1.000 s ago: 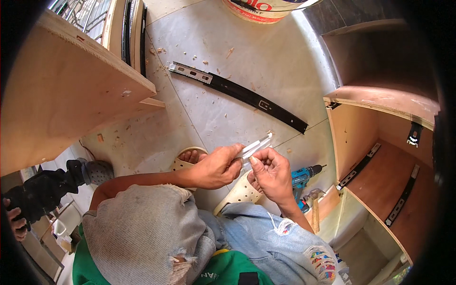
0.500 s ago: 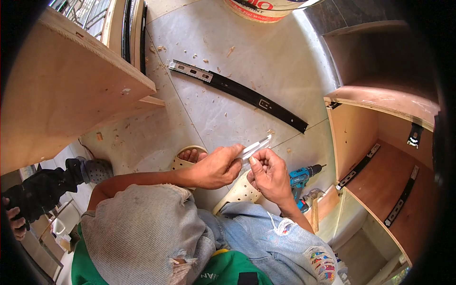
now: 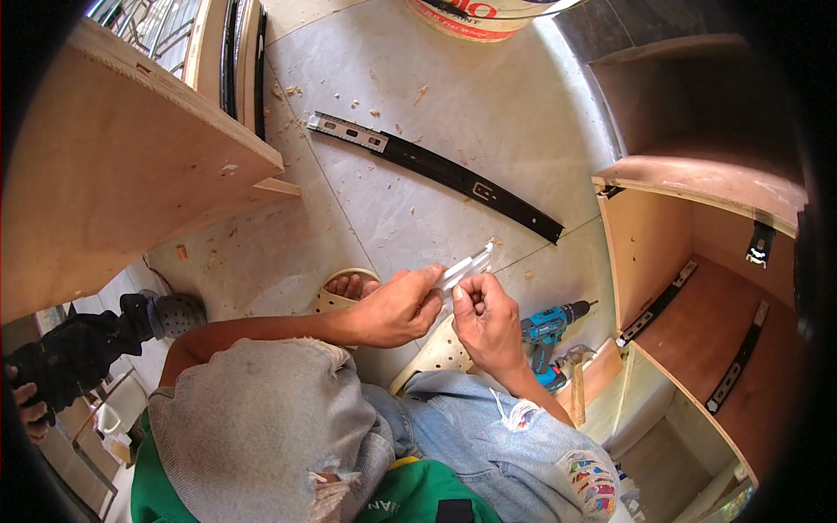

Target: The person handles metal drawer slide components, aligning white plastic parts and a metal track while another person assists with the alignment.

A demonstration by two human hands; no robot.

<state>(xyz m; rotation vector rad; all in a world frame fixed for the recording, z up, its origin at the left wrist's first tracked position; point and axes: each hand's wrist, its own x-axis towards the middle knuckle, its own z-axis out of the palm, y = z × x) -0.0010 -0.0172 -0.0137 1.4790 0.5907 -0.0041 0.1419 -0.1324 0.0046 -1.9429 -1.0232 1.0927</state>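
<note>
My left hand point(image 3: 403, 305) is closed around a small clear plastic packet point(image 3: 471, 266) with long whitish edges; what is inside I cannot make out. My right hand point(image 3: 486, 324) pinches the near side of the same packet between thumb and fingers. Beyond both hands, a black drawer slide point(image 3: 445, 178) with a silver inner rail lies slantwise on the tiled floor, apart from them. A blue cordless drill point(image 3: 547, 326) rests just right of my right hand, its bit toward the cabinet.
On the right stands an open wooden cabinet point(image 3: 645, 218) with black slides point(image 3: 739, 362) inside. A large wooden panel box point(image 3: 131, 174) fills the left. At the far edge is a paint bucket point(image 3: 475, 24). A hammer point(image 3: 577, 383) lies near the drill. Wood shavings dot the floor.
My right hand has shifted slightly left along the packet, and its fingers have curled tighter. More of the drill shows now. My left hand stays nearly still.
</note>
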